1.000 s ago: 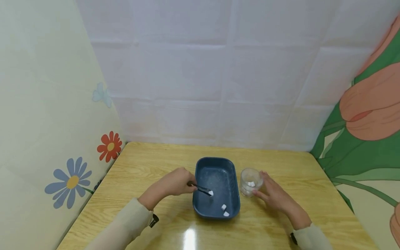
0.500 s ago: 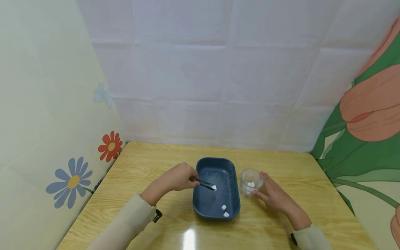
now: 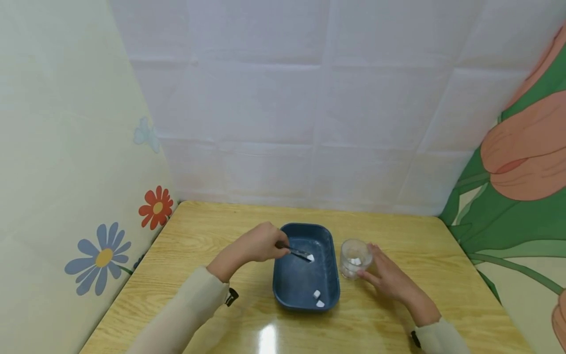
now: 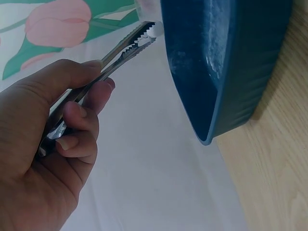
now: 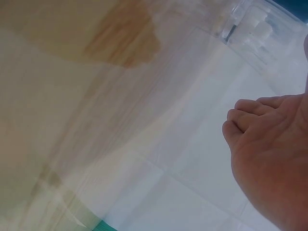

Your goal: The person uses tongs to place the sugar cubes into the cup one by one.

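In the head view, the left hand (image 3: 261,242) pinches tongs (image 3: 294,250), a cube (image 3: 311,258) in their tips over the tray (image 3: 289,287); two cubes (image 3: 317,294) lie toward its five o'clock. The glass (image 3: 346,268) stands at three, the right hand (image 3: 391,280) curved round its near-right side. The left wrist view adds the tips' serrations (image 4: 146,26); the right wrist view, cubes (image 5: 261,30) through the glass, not that hand's contact.

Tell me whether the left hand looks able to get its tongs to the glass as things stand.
Probably yes: the glass looks uncovered, the right hand holds it from the opposite side, and only the blue tray's rim seems to lie between glass and the tongs in the left hand.
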Motion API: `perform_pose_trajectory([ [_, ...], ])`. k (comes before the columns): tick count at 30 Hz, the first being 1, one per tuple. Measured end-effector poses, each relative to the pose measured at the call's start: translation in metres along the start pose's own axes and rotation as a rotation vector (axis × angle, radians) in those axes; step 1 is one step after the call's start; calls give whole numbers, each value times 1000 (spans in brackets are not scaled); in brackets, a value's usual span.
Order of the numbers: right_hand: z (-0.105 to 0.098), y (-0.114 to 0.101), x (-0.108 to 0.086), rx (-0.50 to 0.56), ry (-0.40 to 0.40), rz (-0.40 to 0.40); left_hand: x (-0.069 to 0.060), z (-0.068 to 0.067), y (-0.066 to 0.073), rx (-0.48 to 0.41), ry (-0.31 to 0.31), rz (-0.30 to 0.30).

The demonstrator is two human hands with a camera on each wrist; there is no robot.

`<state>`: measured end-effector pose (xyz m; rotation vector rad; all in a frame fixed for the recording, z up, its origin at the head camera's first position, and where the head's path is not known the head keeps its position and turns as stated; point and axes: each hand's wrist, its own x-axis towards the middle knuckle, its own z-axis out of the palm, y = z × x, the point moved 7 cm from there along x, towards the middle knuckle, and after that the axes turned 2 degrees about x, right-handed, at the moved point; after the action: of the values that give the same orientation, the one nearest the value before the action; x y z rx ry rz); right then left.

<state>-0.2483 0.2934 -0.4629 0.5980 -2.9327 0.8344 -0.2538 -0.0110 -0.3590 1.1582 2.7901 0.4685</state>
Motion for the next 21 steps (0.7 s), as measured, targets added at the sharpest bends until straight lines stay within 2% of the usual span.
perform_pose_trajectory([
  [15,1,0,-1,-9,-6,15,24,-6,12,-20,36,50],
  [21,1,-2,-1,-10,-4,23,33,-6,13,-10,24,39],
])
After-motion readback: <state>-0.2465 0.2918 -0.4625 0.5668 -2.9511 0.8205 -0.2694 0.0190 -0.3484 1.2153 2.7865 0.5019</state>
